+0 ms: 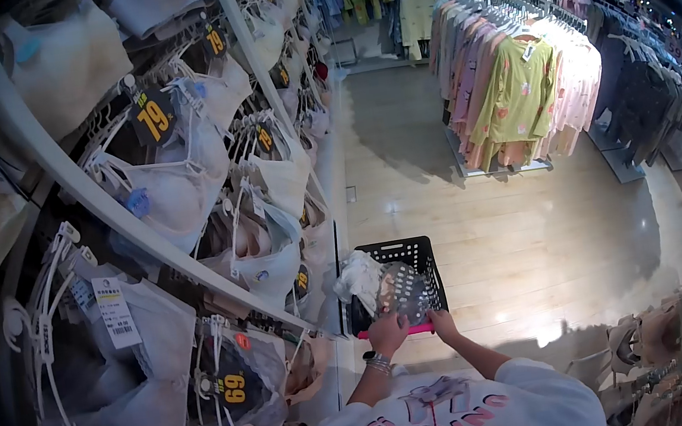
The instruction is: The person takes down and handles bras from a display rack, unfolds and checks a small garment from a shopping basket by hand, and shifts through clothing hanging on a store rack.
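A black perforated shopping basket (429,260) is in front of me at the middle of the view, with a bright pink handle (417,328) along its near side. My left hand (388,333), with a dark watch and bracelets at the wrist, is closed on the handle's left part. Toward its right end, my right hand (443,325) grips the same handle. A crumpled white garment (359,277) hangs over the basket's left rim. Beside it, a greyish item (403,291) lies inside; its kind is unclear.
Racks of bras (180,183) with price signs (152,117) line my left side. A clothes rack with a green top (520,92) stands ahead on the right, and darker garments (645,83) hang beyond it. More bras (659,334) are at the lower right. Pale floor (503,251) lies between.
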`<state>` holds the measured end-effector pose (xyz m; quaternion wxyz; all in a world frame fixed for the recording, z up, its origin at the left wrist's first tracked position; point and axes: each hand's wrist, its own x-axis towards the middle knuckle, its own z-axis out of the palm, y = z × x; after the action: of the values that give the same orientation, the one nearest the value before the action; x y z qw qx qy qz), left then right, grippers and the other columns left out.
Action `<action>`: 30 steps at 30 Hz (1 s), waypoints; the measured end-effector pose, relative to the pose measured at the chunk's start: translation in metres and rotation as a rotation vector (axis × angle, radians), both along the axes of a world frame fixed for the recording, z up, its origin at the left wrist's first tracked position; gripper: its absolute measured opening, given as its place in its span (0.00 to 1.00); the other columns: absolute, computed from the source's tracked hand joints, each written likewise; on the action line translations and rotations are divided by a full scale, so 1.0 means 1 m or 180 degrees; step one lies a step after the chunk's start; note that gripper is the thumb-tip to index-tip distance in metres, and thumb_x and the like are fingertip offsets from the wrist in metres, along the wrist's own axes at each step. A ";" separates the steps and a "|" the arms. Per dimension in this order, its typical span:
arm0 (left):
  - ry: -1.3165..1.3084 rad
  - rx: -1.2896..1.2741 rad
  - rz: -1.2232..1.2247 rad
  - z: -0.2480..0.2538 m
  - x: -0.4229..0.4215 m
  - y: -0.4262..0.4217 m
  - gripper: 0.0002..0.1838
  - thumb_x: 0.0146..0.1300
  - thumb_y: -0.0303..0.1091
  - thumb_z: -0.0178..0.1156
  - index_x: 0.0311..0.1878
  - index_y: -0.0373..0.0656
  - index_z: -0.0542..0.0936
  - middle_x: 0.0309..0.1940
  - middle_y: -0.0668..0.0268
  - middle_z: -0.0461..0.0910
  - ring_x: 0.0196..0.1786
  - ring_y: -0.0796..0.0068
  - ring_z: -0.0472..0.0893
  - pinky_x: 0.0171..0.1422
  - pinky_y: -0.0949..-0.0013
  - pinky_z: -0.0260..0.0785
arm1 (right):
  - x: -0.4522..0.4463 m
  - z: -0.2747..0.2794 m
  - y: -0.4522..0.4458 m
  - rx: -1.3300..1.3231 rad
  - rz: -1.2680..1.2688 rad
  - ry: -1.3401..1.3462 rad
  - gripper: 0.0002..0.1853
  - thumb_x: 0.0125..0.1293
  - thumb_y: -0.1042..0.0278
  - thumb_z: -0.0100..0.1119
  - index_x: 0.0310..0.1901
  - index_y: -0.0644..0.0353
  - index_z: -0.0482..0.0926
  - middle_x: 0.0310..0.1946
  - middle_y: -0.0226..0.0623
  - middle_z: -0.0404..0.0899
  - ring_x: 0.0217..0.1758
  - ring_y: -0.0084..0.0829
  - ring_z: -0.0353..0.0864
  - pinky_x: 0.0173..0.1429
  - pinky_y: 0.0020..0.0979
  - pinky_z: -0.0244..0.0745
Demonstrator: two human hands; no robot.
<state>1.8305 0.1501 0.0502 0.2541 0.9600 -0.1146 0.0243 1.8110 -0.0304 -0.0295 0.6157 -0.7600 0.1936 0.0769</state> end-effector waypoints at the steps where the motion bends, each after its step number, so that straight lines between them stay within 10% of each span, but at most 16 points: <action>1: -0.0155 -0.0022 -0.0045 -0.001 0.011 0.004 0.17 0.57 0.47 0.56 0.22 0.45 0.78 0.19 0.60 0.77 0.23 0.56 0.79 0.28 0.55 0.71 | 0.008 0.002 0.001 -0.0026 -0.0001 0.0014 0.24 0.67 0.56 0.47 0.20 0.65 0.78 0.12 0.38 0.73 0.16 0.28 0.73 0.23 0.31 0.67; 16: -0.0341 0.0045 -0.0409 -0.002 0.139 -0.006 0.13 0.54 0.44 0.58 0.28 0.44 0.79 0.21 0.59 0.79 0.25 0.58 0.80 0.29 0.56 0.70 | 0.108 -0.007 -0.008 0.0749 -0.0190 -0.0147 0.21 0.67 0.59 0.44 0.20 0.63 0.75 0.12 0.35 0.71 0.11 0.25 0.67 0.16 0.26 0.62; 28: -0.0334 0.0087 -0.0411 0.011 0.251 -0.070 0.13 0.55 0.43 0.58 0.29 0.43 0.79 0.18 0.59 0.78 0.25 0.59 0.80 0.31 0.57 0.70 | 0.231 -0.054 -0.067 -0.0591 0.0222 -0.1601 0.22 0.66 0.60 0.45 0.19 0.64 0.75 0.11 0.35 0.70 0.12 0.24 0.66 0.18 0.28 0.59; 30: -0.0541 0.0035 -0.0432 0.007 0.272 -0.081 0.12 0.54 0.43 0.58 0.30 0.43 0.79 0.18 0.61 0.77 0.24 0.60 0.79 0.31 0.57 0.70 | 0.245 -0.032 -0.086 0.0100 0.0280 -0.0269 0.16 0.63 0.63 0.48 0.26 0.65 0.79 0.18 0.43 0.76 0.23 0.35 0.76 0.29 0.36 0.68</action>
<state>2.1026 0.0693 0.0568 0.2393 0.9459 -0.2007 0.0878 2.0559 -0.1163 -0.0619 0.6312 -0.7605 0.1326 0.0749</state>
